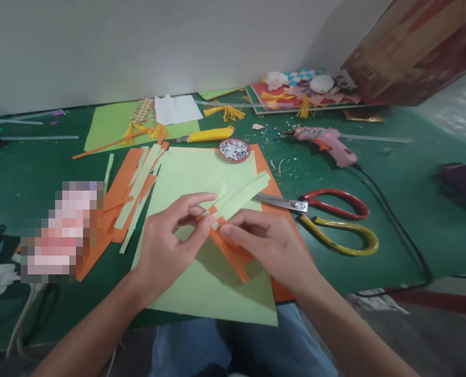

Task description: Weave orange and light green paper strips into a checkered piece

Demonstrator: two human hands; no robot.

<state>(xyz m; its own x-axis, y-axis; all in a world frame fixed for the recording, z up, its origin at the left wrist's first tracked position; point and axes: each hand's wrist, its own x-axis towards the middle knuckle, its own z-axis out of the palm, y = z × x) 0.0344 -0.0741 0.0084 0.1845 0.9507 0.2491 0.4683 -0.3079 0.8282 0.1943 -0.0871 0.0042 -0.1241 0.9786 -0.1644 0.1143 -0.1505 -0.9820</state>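
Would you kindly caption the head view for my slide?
Left hand and right hand hold green and orange paper strips above a green sheet.

Crossed orange and green paper strips (237, 200) are over the rectangular light-green paper sheet (201, 293); narrow green-and-orange paper cuttings (139, 186) lie left, red-and-yellow-handled metal scissors (301, 205) right, a pink pistol-shaped plastic glue gun (332, 144) behind those.

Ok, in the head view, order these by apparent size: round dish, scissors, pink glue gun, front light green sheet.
1. Front light green sheet
2. Scissors
3. Pink glue gun
4. Round dish
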